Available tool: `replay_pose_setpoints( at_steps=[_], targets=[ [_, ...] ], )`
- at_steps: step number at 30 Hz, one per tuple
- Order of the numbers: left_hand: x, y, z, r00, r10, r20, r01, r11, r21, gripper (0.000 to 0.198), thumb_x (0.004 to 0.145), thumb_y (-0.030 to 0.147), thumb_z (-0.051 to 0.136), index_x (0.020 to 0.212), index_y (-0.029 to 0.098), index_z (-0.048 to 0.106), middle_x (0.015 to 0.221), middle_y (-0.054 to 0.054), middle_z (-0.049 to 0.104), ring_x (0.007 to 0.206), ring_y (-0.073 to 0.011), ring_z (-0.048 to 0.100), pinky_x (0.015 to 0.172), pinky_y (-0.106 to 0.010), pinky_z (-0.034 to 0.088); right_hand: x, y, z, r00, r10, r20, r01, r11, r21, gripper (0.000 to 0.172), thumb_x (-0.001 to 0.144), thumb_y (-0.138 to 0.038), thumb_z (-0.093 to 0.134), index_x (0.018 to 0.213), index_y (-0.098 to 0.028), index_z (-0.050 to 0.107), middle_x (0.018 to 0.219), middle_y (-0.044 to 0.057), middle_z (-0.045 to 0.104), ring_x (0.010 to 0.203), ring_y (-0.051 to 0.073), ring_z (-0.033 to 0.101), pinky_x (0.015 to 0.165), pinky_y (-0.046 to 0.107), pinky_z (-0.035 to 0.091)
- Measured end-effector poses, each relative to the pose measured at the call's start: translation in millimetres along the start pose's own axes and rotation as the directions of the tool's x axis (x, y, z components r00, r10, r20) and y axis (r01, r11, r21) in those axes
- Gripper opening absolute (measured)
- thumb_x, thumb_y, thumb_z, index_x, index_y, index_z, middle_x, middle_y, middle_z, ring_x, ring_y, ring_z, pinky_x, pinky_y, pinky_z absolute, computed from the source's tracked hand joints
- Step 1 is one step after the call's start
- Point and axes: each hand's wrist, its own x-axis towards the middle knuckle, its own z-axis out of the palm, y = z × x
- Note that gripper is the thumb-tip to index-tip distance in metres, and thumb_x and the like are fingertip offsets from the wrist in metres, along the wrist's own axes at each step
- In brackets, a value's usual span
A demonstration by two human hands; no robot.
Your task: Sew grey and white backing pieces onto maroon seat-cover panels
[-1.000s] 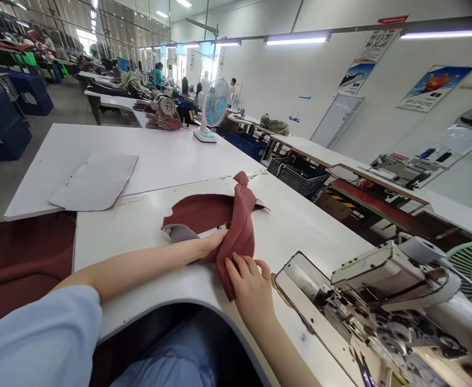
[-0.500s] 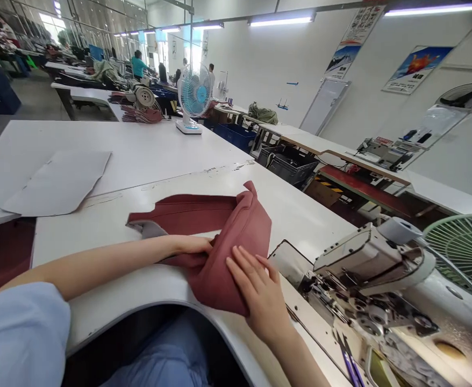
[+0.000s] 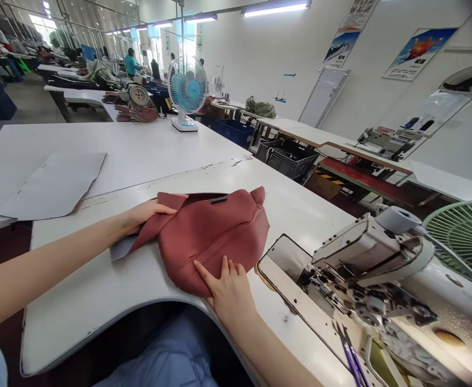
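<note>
A dark red sewn cover (image 3: 215, 234), with a stitched seam and a small dark strip at its top edge, lies bulging on the white table. My left hand (image 3: 147, 211) is closed on a flap at its left end, where a grey underside shows. My right hand (image 3: 231, 293) rests on the cover's near side with fingers spread, pressing it and holding nothing. The cover lies to the left of the sewing machine (image 3: 377, 269).
Purple-handled scissors (image 3: 351, 352) lie by the machine. A white sheet (image 3: 58, 185) is on the table (image 3: 131, 145) at left. A blue-white fan (image 3: 187, 91) stands at the back, a green fan (image 3: 465, 242) at right. Another person (image 3: 130, 63) is far off.
My left hand has come out from under the cover and moved left to its end flap. The cover is now turned and spread flatter. My right hand has shifted left and lower over it.
</note>
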Motion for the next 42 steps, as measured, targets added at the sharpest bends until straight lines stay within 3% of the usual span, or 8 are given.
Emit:
replay_pose_setpoints(
  at_steps=[7,12,21,27,34,36,38,42],
  targets=[
    [-10.1,-3.8,-7.4,0.975,0.041,0.218,-0.070,0.989,0.128,0.064,0.075,0.039,0.074,0.135,0.028,0.057,0.138,-0.004,0.060,0.129,-0.0289,0.054,0.108,-0.038,0.047,14.4,10.4,-3.8,0.978,0.203,0.046,-0.205,0.978,0.042,0.044,0.096,-0.031,0.051,0.138,-0.020,0.056,0.114,0.020,0.068,0.093,0.029,0.067,0.081,0.044,0.042],
    [0.5,-16.5,4.5,0.908,0.233,0.349,-0.385,0.794,0.471,0.075,0.074,0.019,0.062,0.146,0.030,0.044,0.158,0.003,0.035,0.147,-0.0249,0.029,0.122,-0.039,0.026,13.1,-3.3,17.9,0.928,-0.122,-0.351,0.140,0.990,0.025,0.058,0.098,-0.018,0.042,0.154,-0.023,0.029,0.154,0.013,0.037,0.118,0.025,0.055,0.090,0.040,0.046],
    [-18.6,25.4,26.2,0.932,0.342,0.120,-0.355,0.794,0.493,0.076,0.073,0.028,0.063,0.146,0.029,0.041,0.140,-0.004,0.058,0.124,-0.0289,0.057,0.106,-0.043,0.047,54.2,-39.4,6.9,0.990,-0.073,-0.121,0.089,0.987,0.131,0.063,0.092,-0.050,0.057,0.148,-0.023,0.042,0.114,0.014,0.065,0.087,0.028,0.061,0.061,0.038,0.053],
    [-27.4,25.4,-6.5,0.868,0.428,0.251,-0.432,0.403,0.807,0.070,0.081,0.027,0.056,0.149,0.032,0.036,0.153,-0.001,0.041,0.139,-0.0269,0.041,0.115,-0.043,0.036,34.7,1.7,23.4,0.967,-0.128,-0.219,0.188,0.941,0.281,0.059,0.090,-0.039,0.062,0.145,-0.029,0.045,0.143,0.007,0.051,0.120,0.026,0.048,0.093,0.042,0.048],
    [-3.0,59.1,-45.4,0.923,0.304,0.238,-0.260,0.036,0.965,0.063,0.088,0.006,0.034,0.149,0.021,0.035,0.149,-0.006,0.045,0.132,-0.0238,0.047,0.110,-0.046,0.038,5.3,70.9,44.3,0.964,0.222,-0.148,-0.166,0.933,0.320,0.041,0.097,-0.019,0.045,0.135,-0.028,0.058,0.151,0.003,0.045,0.145,0.032,0.026,0.111,0.051,0.026],
    [-4.7,91.1,-24.0,0.836,0.540,0.097,-0.065,-0.078,0.995,0.059,0.092,0.009,0.032,0.148,0.025,0.038,0.141,-0.007,0.051,0.121,-0.0274,0.055,0.101,-0.051,0.044,9.2,71.0,38.0,0.973,0.223,-0.064,-0.181,0.901,0.394,0.040,0.099,-0.022,0.042,0.134,-0.031,0.059,0.147,-0.001,0.049,0.144,0.031,0.031,0.110,0.049,0.030],
    [-6.0,121.1,10.7,0.601,0.787,0.138,-0.019,-0.158,0.987,0.056,0.095,0.015,0.037,0.151,0.022,0.033,0.137,-0.007,0.052,0.123,-0.0285,0.052,0.103,-0.054,0.038,11.7,62.5,28.2,0.983,0.183,-0.021,-0.156,0.889,0.431,0.039,0.100,-0.025,0.041,0.134,-0.033,0.059,0.146,-0.003,0.050,0.142,0.030,0.035,0.108,0.048,0.033],
    [8.4,124.0,99.9,0.386,0.708,0.591,-0.305,-0.507,0.806,0.058,0.095,0.010,0.037,0.150,0.025,0.035,0.134,-0.007,0.057,0.116,-0.0220,0.056,0.101,-0.044,0.036,1.3,27.3,11.4,0.997,0.076,0.014,-0.075,0.924,0.375,0.037,0.099,-0.033,0.045,0.133,-0.032,0.058,0.145,0.002,0.052,0.136,0.035,0.042,0.099,0.051,0.040]
  ],
)
